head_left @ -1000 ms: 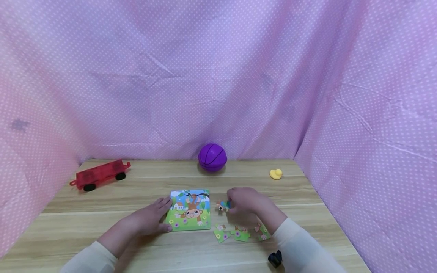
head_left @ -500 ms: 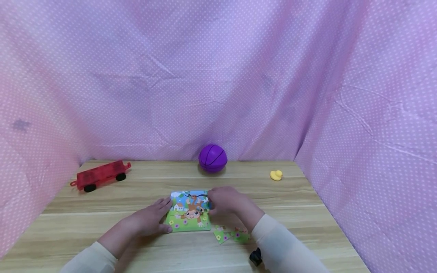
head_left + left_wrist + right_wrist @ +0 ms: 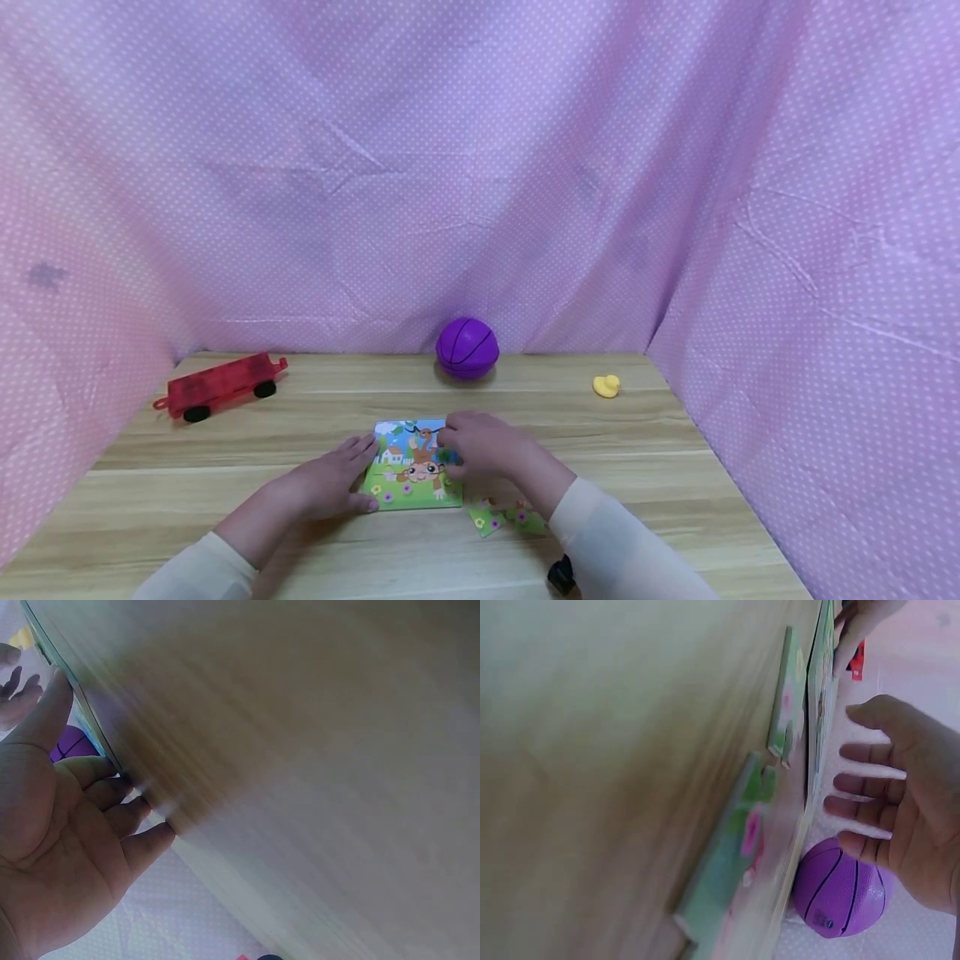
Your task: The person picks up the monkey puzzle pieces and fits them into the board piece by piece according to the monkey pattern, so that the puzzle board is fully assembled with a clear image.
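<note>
A square jigsaw puzzle [image 3: 397, 492] with a monkey, a house and flowers lies on the wooden table. Along its left edge rests my left hand [image 3: 330, 481], thumb at the near corner and fingers fairly straight, as the left wrist view shows. My right hand [image 3: 486, 447] is over the puzzle's right part and hides some of it. In the right wrist view the right hand's fingers [image 3: 866, 814] are loosely extended, with nothing visible between them and the thumb. Two green flowered puzzle pieces [image 3: 487, 522] lie just right of the puzzle, partly under the right forearm.
Behind the puzzle, a purple ball [image 3: 467, 348] sits against the pink dotted cloth [image 3: 465, 183]. A red toy wagon [image 3: 221, 386] stands at the back left, and a yellow toy duck [image 3: 607, 386] at the back right. A small black object [image 3: 561, 575] shows beside the right sleeve.
The right hand has carried a monkey-face piece left to the puzzle, and its fingers now show nothing between them. The right forearm now covers the third loose piece's spot. The left hand stays put.
</note>
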Available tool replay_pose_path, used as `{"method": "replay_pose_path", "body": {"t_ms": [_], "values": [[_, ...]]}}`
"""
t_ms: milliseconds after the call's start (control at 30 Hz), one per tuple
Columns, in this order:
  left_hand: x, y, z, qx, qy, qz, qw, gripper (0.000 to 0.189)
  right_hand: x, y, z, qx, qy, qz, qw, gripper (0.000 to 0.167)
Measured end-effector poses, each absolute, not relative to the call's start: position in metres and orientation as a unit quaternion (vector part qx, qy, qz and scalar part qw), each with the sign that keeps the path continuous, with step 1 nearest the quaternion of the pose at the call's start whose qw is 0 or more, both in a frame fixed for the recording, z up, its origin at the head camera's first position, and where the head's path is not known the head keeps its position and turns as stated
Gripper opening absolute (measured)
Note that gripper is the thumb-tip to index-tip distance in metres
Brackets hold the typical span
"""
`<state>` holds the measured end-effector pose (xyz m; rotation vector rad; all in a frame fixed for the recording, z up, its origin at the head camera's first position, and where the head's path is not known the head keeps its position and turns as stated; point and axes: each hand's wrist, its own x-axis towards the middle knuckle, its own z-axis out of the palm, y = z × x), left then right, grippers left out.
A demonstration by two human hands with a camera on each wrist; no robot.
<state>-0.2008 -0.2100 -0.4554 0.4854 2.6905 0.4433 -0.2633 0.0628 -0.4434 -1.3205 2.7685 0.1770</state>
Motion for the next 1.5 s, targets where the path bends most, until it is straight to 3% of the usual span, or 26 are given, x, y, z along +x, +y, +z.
{"method": "replay_pose_path", "body": {"t_ms": [233,667,900,1233,1500], "values": [[-0.201,-0.21,-0.455,0.17,0.955,0.154,0.186,0.093,-0.249,0.065,-0.448,-0.472,0.877,0.084,0.035,0.051],[-0.201,-0.21,-0.456,0.17,0.957,0.147,0.183,0.093,-0.247,0.065,-0.451,-0.481,0.87,0.104,0.007,0.047],[-0.2,-0.21,-0.456,0.169,0.956,0.153,0.182,0.092,-0.249,0.07,-0.447,-0.453,0.889,0.044,0.046,0.045],[-0.2,-0.21,-0.456,0.163,0.956,0.155,0.187,0.093,-0.244,0.1,-0.434,-0.424,0.903,-0.003,0.066,0.026],[-0.201,-0.211,-0.458,0.164,0.956,0.153,0.191,0.093,-0.234,0.119,-0.441,-0.42,0.901,-0.005,0.107,0.045]]}}
